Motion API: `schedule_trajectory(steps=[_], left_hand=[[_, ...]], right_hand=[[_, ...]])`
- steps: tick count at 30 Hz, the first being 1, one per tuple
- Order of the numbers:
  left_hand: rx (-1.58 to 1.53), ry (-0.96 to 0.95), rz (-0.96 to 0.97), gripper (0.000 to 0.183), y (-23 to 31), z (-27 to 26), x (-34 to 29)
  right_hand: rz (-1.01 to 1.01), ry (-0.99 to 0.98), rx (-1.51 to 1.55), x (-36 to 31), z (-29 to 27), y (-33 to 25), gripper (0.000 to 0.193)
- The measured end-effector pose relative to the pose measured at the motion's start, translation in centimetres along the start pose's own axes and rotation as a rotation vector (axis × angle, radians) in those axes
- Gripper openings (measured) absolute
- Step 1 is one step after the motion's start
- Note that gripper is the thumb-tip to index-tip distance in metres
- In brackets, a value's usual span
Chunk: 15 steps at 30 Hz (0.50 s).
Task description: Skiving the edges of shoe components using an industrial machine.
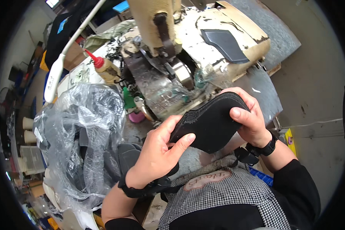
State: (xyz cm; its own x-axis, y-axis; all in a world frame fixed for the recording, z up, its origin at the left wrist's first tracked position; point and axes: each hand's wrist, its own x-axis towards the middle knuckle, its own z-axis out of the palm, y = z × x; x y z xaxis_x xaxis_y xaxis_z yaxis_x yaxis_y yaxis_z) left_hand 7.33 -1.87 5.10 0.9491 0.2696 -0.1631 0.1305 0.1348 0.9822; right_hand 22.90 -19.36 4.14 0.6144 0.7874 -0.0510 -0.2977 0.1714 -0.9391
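Head: L hand (153,153), R hand (255,120) pinch blk pad (212,128); thumbs (184,142) atop, fingers (249,99) behind

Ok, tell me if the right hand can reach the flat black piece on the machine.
Probably yes: the way from the right hand to the flat black piece on the machine looks open, though that hand grips the stitched black piece and likely needs freeing.

You wear a black-and-white checked apron (237,197) with a scalloped, lettered brownish patch (207,180), and black sleeves (297,188). Your left hand (153,155) and right hand (253,120) are bare; black wristbands (141,189) sit below, the right one possibly a watch.
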Motion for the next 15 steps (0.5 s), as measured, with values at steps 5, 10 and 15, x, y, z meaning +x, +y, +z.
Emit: schedule_trajectory(steps=[5,10,15], left_hand=[[0.615,-0.167,-0.089,0.025,6.1,-7.5,0.5],[1.358,0.409,0.101,0.026,3.8,-18.6,3.0],[1.698,0.285,-0.183,0.026,1.4,-22.5,3.2]], right_hand=[[-0.281,-0.042,-0.491,0.8,1.1,-2.2,0.035],[-0.192,0.13,-0.46,0.2,0.6,-2.8,0.041],[-0.169,0.192,-0.468,0.2,-0.1,-2.6,0.042]])
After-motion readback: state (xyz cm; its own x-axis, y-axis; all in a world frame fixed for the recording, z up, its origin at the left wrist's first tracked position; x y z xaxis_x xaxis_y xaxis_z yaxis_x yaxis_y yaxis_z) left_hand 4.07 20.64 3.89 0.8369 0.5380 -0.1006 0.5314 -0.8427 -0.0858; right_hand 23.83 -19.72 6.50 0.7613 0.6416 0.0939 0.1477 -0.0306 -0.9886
